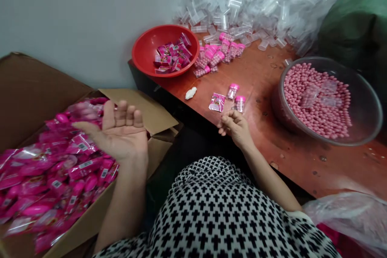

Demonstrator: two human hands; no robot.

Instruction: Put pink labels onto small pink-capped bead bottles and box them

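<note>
My left hand (128, 135) is raised palm up beside the carton, its fingers stretched out with nothing on the palm. Just past its fingertips, a blurred pinkish jar (84, 111) shows over the pink packets (69, 169) in the carton. At the table's front edge, my right hand (236, 127) has its fingers curled together; anything between them is too small or hidden to name. Close to those fingers lie a pink printed sachet (217, 102) and two small pink-capped jars of beads, one tilted (232, 91) and one nearer (240, 105). A crumpled white scrap (190, 93) lies farther left.
A red bowl (142, 54) holds pink sachets at the table's far left corner. Behind are several filled jars (216, 54) and a heap of clear empty tubes (242, 4). A clear basin (370, 100) of pink beads stands right. The open cardboard carton (142, 109) is left.
</note>
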